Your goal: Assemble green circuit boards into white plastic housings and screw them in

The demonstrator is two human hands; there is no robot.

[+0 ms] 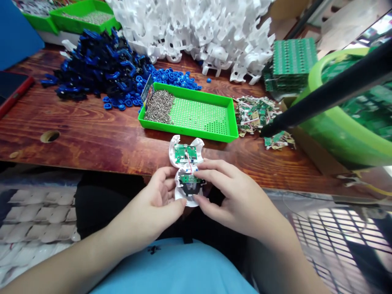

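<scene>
Near the table's front edge lies an opened white plastic housing in two halves, joined by thin red and white wires. Its upper half point(172, 157) carries a green circuit board point(185, 152) and rests on the wood. The lower half point(180, 201) holds a smaller green board and a black part point(191, 188). My left hand point(162, 196) grips the lower half from its left side, thumb at the bottom edge. My right hand point(228, 192) grips the same half from the right, fingertips at its upper edge and thumb low.
Beyond the housing stands a green tray point(190, 132) with a heap of small screws point(159, 107). Blue and black parts point(98, 65), white shells point(190, 28) and wired boards point(255, 112) are piled around it. A black bar point(330, 87) crosses a green tub point(318, 134) at right.
</scene>
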